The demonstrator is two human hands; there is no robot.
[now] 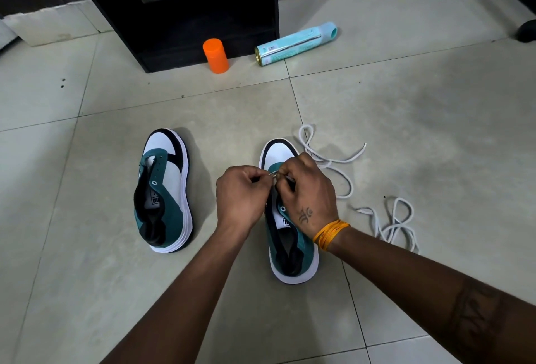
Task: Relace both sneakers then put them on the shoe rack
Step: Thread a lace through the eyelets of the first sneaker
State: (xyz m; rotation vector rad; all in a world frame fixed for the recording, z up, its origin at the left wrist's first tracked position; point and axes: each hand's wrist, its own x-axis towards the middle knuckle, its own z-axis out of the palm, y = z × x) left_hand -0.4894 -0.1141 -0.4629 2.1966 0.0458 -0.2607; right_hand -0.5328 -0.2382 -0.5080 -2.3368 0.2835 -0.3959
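Two teal, white and black sneakers stand on the tiled floor, toes pointing away from me. The left sneaker [166, 189] has bare eyelets and no lace. Over the right sneaker [290, 250] my left hand [242, 195] and my right hand [307, 192] meet at the front eyelets, each pinching the tip of a white lace [327, 162] that trails off to the right of the toe. A second white lace [391, 224] lies in loose loops on the floor to the right. My hands hide the eyelets being worked.
A black cabinet [185, 9] stands at the back. In front of it are an upright orange container [216, 55] and a light-blue spray can [295, 44] lying on its side. Dark chair casters [526, 31] sit at the far right.
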